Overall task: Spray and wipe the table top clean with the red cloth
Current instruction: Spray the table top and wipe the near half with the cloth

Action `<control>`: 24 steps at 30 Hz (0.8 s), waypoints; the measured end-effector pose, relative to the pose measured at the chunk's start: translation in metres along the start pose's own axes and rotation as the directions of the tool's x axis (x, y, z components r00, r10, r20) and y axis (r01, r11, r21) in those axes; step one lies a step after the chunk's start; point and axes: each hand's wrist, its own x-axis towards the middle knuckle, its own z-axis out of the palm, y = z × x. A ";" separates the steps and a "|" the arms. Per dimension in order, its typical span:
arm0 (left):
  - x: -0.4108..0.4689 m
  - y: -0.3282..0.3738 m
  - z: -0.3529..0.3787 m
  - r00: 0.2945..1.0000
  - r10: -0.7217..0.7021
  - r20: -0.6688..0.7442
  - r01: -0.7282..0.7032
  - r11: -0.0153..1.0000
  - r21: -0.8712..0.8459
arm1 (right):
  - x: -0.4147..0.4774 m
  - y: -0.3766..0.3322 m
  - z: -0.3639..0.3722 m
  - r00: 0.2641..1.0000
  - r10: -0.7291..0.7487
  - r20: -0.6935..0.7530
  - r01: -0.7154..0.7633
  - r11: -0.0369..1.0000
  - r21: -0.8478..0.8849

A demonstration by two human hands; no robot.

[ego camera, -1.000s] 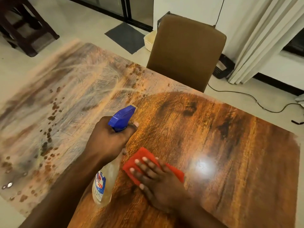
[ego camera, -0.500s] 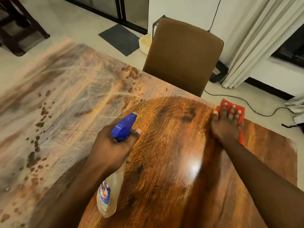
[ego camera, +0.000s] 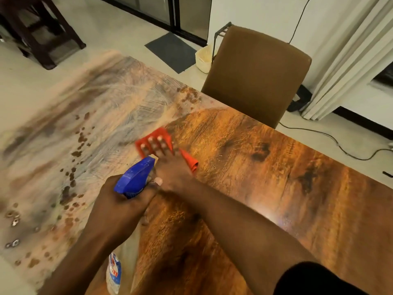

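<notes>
Head view: we saw the right hand [ego camera: 168,165] pressed flat, fingers spread, on the red cloth [ego camera: 156,138], at the line where the dull, smeared part of the table top [ego camera: 265,177] met the glossy wood-grain part. One corner of the cloth trailed out beside the wrist. The left hand [ego camera: 121,207] was wrapped around the neck of a spray bottle [ego camera: 116,271], its blue trigger head [ego camera: 136,177] pointing up toward the cloth. Brown spots dotted the smeared side. A brown chair [ego camera: 255,75] stood at the far edge.
</notes>
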 end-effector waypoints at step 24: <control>-0.091 -0.068 -0.049 0.990 -0.124 0.060 0.128 0.990 -0.062 | -0.284 0.157 0.101 0.654 0.750 -0.103 -0.663 0.633 0.400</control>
